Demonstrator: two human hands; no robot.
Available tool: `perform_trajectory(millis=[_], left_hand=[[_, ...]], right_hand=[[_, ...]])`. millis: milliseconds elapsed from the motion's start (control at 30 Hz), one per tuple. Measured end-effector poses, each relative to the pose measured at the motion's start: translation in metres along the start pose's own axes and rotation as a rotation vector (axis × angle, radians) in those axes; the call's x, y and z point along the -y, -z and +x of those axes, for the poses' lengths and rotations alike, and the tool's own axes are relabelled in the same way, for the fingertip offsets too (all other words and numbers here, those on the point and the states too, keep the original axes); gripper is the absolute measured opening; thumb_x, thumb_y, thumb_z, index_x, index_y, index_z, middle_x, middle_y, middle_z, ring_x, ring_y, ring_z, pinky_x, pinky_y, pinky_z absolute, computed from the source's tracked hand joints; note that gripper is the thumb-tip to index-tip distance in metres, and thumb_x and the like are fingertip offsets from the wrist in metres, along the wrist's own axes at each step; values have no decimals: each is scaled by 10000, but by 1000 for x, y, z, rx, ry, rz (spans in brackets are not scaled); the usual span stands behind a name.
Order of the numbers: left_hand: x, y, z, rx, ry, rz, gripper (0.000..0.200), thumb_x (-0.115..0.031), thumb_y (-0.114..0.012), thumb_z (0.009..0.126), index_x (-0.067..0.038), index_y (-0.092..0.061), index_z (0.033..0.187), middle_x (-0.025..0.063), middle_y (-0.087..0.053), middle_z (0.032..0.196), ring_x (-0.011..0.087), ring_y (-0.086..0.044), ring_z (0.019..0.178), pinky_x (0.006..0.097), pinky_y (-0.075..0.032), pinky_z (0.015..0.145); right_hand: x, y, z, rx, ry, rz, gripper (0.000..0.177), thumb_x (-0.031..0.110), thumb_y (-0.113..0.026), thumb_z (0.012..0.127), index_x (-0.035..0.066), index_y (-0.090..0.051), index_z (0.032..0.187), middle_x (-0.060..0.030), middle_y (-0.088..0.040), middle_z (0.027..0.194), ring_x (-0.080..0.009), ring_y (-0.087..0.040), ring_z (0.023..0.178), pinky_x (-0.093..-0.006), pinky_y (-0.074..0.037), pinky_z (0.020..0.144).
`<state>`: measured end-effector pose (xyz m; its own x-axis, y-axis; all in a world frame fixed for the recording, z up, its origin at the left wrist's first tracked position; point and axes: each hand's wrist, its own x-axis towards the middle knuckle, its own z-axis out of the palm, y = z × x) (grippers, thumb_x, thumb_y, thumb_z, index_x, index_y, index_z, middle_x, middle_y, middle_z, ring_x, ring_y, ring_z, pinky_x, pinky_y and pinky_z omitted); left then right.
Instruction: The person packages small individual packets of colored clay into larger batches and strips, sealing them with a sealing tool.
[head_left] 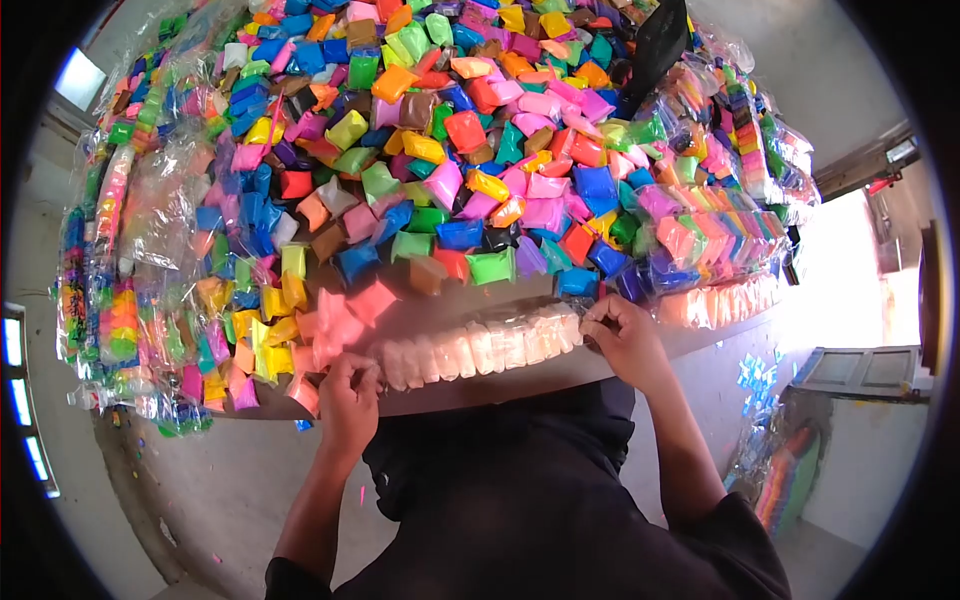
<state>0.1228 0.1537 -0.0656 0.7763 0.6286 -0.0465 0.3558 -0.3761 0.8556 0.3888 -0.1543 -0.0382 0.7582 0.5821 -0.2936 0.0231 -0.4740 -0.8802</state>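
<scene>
A clear plastic bag holding a row of pale peach packets (480, 350) lies along the near edge of the table, stretched between my two hands. My left hand (350, 395) is closed in a pinch at the bag's left end, beside some coral-pink packets (335, 325). At the right end, the thumb and fingers of my right hand (628, 342) pinch the plastic. Just beyond the bag is a large heap of small coloured packets (450, 170).
Filled clear bags of multicoloured packets (715, 235) lie to the right, with another bagged row of peach packets (720, 300) below them. More clear bags (165, 200) cover the left side. A black object (655, 50) rises from the heap. Blue-and-white packets (757, 385) sit lower right.
</scene>
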Motion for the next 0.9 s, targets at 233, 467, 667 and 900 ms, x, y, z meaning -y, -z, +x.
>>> perform_trajectory(millis=[233, 467, 667, 900], left_hand=[[-14, 13, 1, 5, 412, -510, 30, -2, -611, 986, -25, -594, 994, 77, -652, 789, 187, -668, 704, 322, -559, 658], [-36, 8, -1, 72, 657, -1057, 213, -265, -578, 1037, -57, -625, 1041, 158, -749, 954, 289, -749, 858, 421, -612, 765], [-57, -3, 4, 171, 806, -1052, 237, -279, -564, 1033, -60, -655, 1025, 170, -761, 1021, 321, -746, 982, 482, -607, 887], [-95, -23, 14, 172, 802, -1552, 255, -206, -493, 1030, -63, -674, 920, 131, -748, 1047, 355, -665, 1208, 642, -350, 1196]], right_hand=[[-1, 6, -4, -2, 47, 104, 80, 65, -673, 967, -4, -645, 937, -68, -697, 845, -148, -661, 761, -297, -533, 709], [4, 9, 0, 183, -141, 513, 82, 87, -644, 1016, 9, -618, 1008, -175, -744, 1062, -238, -738, 970, -344, -599, 805], [15, 12, 1, 260, -251, 573, 130, 124, -540, 1078, 1, -576, 1059, -205, -733, 1099, -323, -739, 1035, -418, -600, 930], [20, 10, 10, 366, -380, 1284, 198, 112, -508, 1069, -45, -618, 1021, -173, -747, 1005, -435, -616, 1281, -599, -444, 1149]])
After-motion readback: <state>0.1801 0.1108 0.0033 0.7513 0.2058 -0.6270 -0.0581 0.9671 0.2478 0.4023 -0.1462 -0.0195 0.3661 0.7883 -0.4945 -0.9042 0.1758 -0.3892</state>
